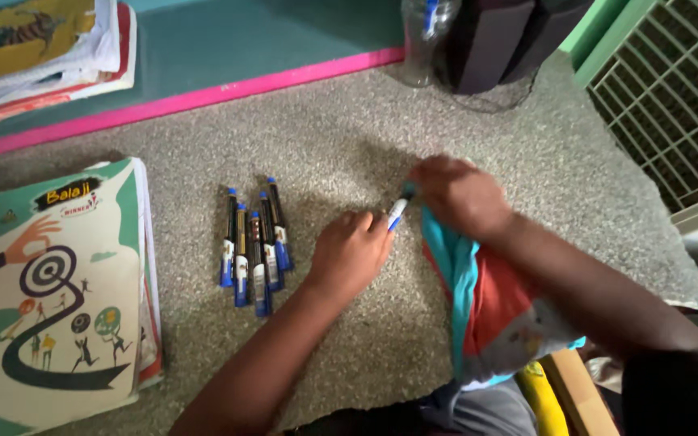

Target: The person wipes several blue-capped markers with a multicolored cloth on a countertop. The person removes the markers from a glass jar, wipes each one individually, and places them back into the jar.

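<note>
My left hand [349, 252] rests on the speckled stone slab [341, 145] with its fingers closed around the lower end of a blue and white marker pen [397, 211]. My right hand [458, 194] is closed over the upper end of the same pen and also pins the top edge of a teal, red and grey cloth pouch [490, 311]. The pouch hangs down toward my lap under my right forearm. Several more blue and black marker pens [254, 242] lie side by side in a row just left of my left hand.
A stack of notebooks [62, 282] with a green illustrated cover lies at the left. More books [42, 48] sit on the teal surface beyond a pink edge. A clear jar [423, 36] and dark objects [486, 40] stand at the back; a white grille [672, 97] is at the right.
</note>
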